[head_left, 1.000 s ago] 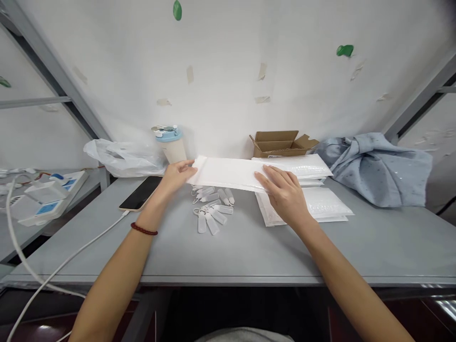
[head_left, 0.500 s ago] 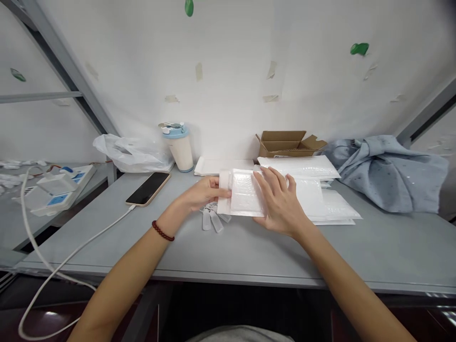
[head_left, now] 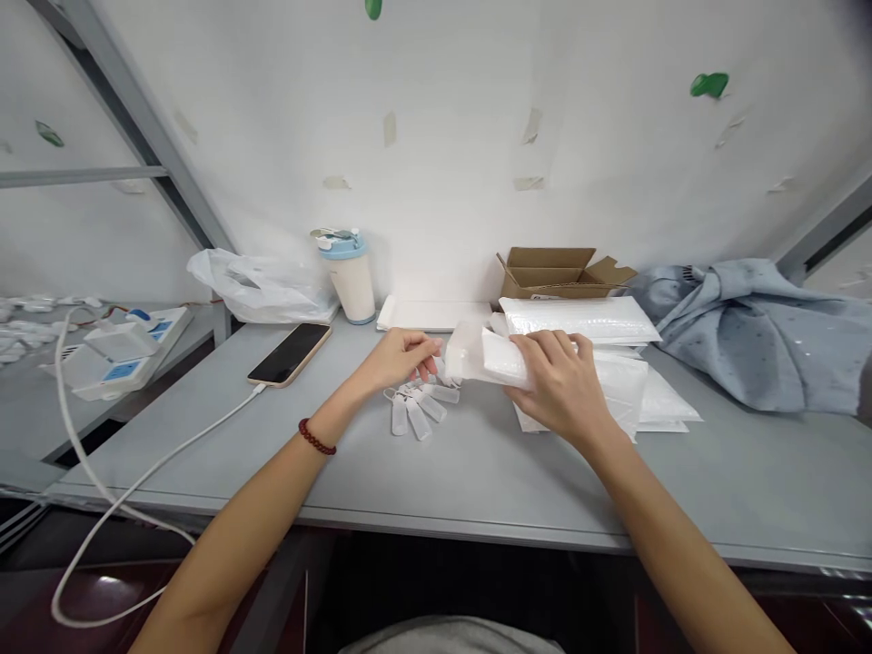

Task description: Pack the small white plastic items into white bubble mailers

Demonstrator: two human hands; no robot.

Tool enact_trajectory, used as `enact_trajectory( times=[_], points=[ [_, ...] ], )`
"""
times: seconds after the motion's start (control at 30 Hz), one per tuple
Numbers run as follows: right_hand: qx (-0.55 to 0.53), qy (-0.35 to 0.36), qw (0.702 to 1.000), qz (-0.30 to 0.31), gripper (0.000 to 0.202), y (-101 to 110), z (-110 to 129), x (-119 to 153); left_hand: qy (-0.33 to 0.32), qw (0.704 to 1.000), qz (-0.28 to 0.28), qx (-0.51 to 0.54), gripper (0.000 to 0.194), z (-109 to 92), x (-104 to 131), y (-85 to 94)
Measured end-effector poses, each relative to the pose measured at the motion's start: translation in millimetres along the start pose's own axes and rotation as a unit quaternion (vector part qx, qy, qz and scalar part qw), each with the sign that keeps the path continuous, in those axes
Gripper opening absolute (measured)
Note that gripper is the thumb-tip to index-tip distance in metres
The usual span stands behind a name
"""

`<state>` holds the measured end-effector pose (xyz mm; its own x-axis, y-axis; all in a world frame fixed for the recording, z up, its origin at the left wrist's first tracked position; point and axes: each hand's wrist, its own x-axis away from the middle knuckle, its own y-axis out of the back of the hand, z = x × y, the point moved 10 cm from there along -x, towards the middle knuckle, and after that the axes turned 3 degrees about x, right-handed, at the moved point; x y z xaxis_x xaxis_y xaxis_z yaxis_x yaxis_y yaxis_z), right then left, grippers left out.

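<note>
While held above grey table at centre, white bubble mailer gripped in right hand, fingers curled over top edge, mouth end toward 9 o'clock. Mailer stack at 2 o'clock, apparently unfilled. Left hand at 9 o'clock of mailer, fingertips pinched on small clear tag beside tag cluster. Judged: mailer picked, tag picked, insertion not yet done. Versus 0.5 s ago: mailer tilted, off cluster; left hand released mailer, dropped to tags.
</note>
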<state>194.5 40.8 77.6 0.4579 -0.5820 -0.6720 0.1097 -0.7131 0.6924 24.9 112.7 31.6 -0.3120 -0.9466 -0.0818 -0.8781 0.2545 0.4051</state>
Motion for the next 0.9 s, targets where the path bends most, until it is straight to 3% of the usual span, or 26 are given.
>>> enact_trajectory(
  times=[0.17, 0.37, 0.6, 0.77, 0.9],
  points=[
    [0.016, -0.040, 0.999, 0.025, 0.042, -1, -17, 1, -0.009, 0.973, -0.126, -0.194, 0.020, 7, -2, 55.2],
    [0.028, -0.026, 0.997, 0.060, 0.039, -5, -9, 2, 0.016, 0.927, -0.135, -0.350, 0.020, 26, -4, 86.2],
    [0.019, -0.023, 0.993, 0.112, 0.034, -16, -4, 4, 0.062, 0.931, -0.075, -0.351, 0.029, 56, -10, 85.8],
    [0.020, -0.029, 0.990, 0.136, 0.032, -20, -4, 4, 0.040, 0.935, -0.063, -0.347, 0.037, 59, -13, 81.0],
    [0.023, -0.028, 0.989, 0.146, 0.032, -22, -3, 5, 0.008, 0.942, -0.044, -0.333, 0.029, 56, -15, 73.7]
  ],
)
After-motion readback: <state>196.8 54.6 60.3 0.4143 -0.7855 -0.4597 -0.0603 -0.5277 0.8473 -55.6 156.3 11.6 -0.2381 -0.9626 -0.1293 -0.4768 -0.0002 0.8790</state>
